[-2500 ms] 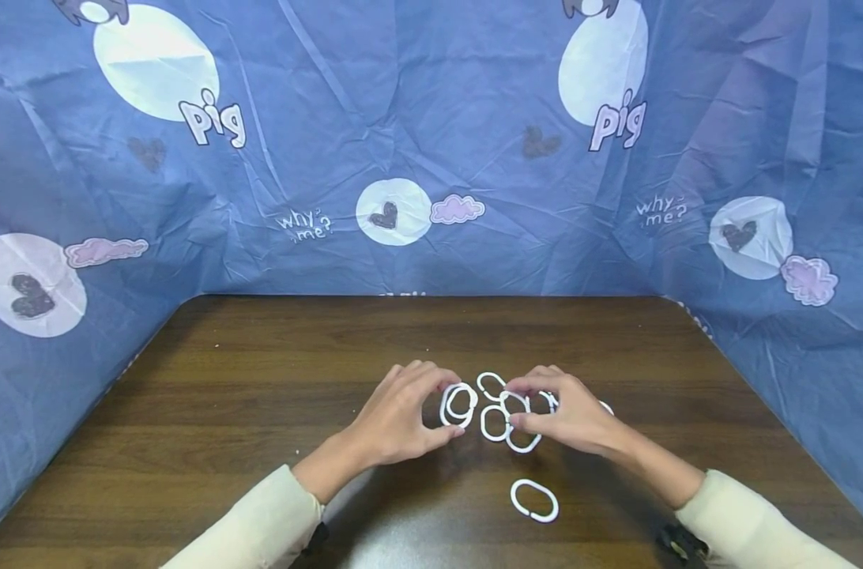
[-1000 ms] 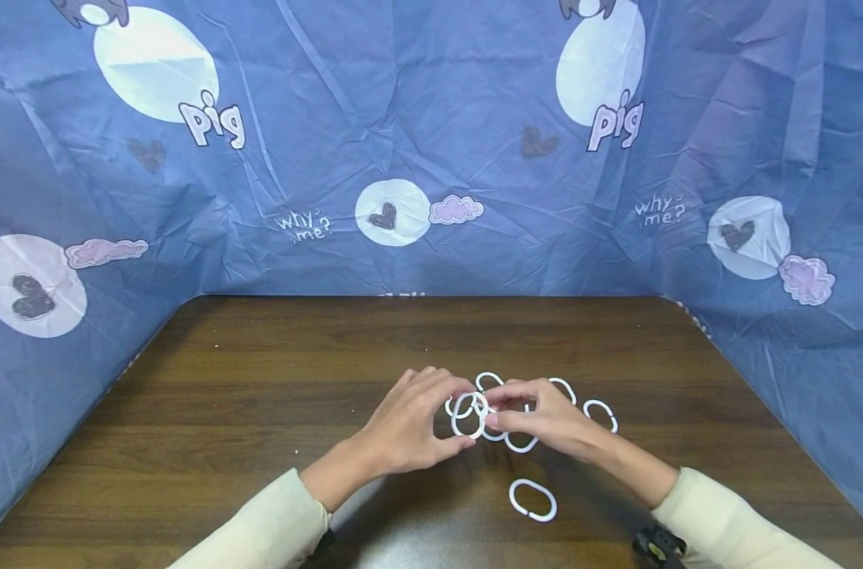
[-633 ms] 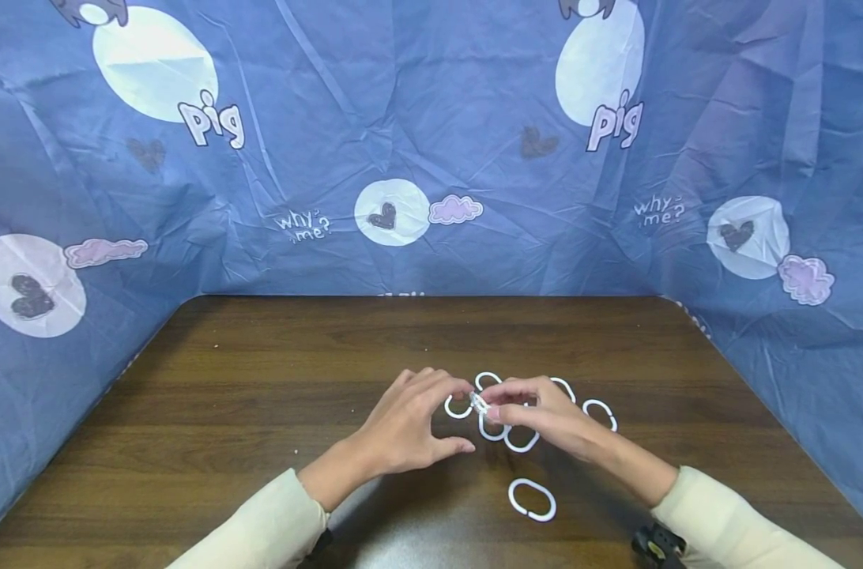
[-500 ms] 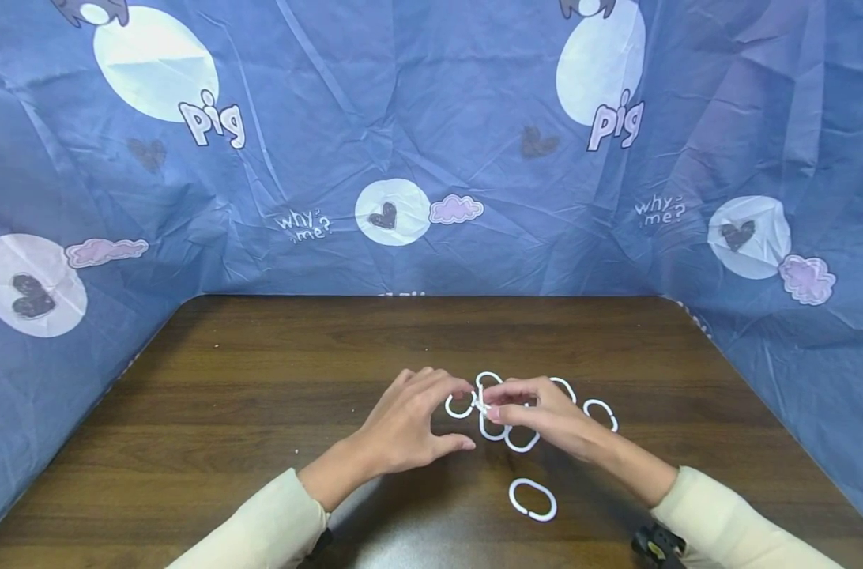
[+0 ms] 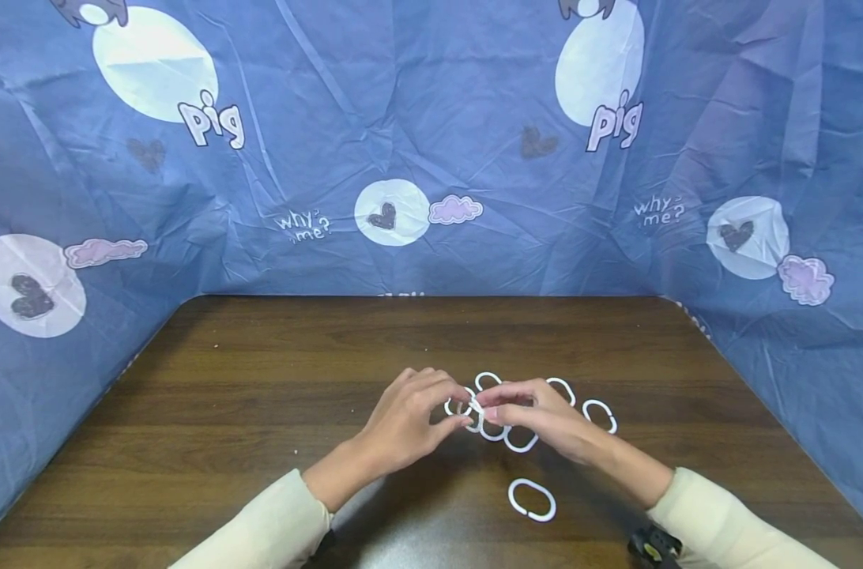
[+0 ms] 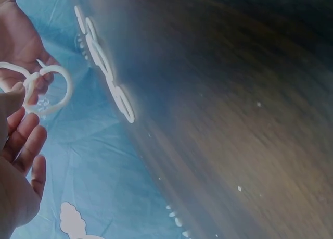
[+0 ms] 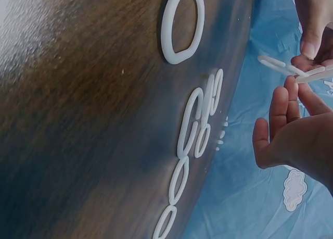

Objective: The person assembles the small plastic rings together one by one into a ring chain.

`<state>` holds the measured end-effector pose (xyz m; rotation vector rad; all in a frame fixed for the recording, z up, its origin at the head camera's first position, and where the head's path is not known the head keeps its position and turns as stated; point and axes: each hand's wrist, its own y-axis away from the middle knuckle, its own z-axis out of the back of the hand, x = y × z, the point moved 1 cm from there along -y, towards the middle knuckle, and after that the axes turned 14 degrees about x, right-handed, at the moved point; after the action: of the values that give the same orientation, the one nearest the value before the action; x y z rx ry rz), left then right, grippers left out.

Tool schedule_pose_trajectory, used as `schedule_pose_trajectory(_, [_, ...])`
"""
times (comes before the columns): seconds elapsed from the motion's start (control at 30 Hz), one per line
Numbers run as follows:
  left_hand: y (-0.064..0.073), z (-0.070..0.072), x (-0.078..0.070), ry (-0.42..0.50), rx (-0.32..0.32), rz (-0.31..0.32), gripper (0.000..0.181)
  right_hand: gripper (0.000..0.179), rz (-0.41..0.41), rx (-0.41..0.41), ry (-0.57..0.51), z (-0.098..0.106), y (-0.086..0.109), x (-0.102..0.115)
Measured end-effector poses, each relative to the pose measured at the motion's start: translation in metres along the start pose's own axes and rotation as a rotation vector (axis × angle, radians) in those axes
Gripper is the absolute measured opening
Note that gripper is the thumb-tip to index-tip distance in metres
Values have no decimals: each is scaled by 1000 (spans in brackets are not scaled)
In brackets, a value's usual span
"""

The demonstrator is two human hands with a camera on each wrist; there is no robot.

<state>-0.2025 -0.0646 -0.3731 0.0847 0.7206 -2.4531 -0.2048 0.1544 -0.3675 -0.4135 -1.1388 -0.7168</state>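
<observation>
Two white open oval rings, like plastic curtain rings, meet in the air between my hands. My left hand (image 5: 406, 415) pinches one oval ring (image 6: 68, 88) between thumb and forefinger. My right hand (image 5: 548, 411) faces it from the right and grips the other ring (image 5: 476, 405), which looks nearly edge-on in the head view. In the right wrist view the two rings cross at the fingertips; whether one is hooked through the other I cannot tell. Behind the fingers a further ring (image 5: 448, 408) seems to lie on the table, partly hidden.
Several more white rings (image 5: 600, 401) lie on the brown wooden table (image 5: 275, 442) around and under my right hand, some overlapping. One ring (image 5: 533, 515) lies apart, nearer to me. A blue printed cloth (image 5: 431, 103) stands behind the table and along its sides.
Since the earliest frame my right hand has come left from the loose rings to my left hand. The held ring has turned edge-on, and my left thumb has moved up toward the forefinger.
</observation>
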Motion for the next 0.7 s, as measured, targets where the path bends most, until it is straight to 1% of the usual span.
schedule_pose_trajectory(0.17, [-2,-1,0,19,-43,0,19,38,28,17,-49,-1,-2,0])
schedule_pose_trajectory(0.27, [-2,-1,-1,67,-53,25,18,38,43,25,-77,-2,-3,0])
schedule_pose_trajectory(0.33, [-2,-1,-2,134,-47,71,18,38,56,33,-119,-2,-4,0])
schedule_pose_trajectory(0.43, [-3,-1,-3,293,-50,143,16,38,90,53,-226,-1,-3,0])
schedule_pose_trajectory(0.5, [-4,0,-3,396,-61,178,15,38,110,65,-310,-1,-3,0])
schedule_pose_trajectory(0.57, [-4,1,-4,475,-68,201,14,38,115,67,-365,0,-3,0])
schedule_pose_trajectory(0.63, [-5,3,-4,515,-69,225,14,37,112,63,-385,1,-3,1])
schedule_pose_trajectory(0.7, [-4,4,-5,529,-66,253,13,38,104,57,-382,2,-2,0])
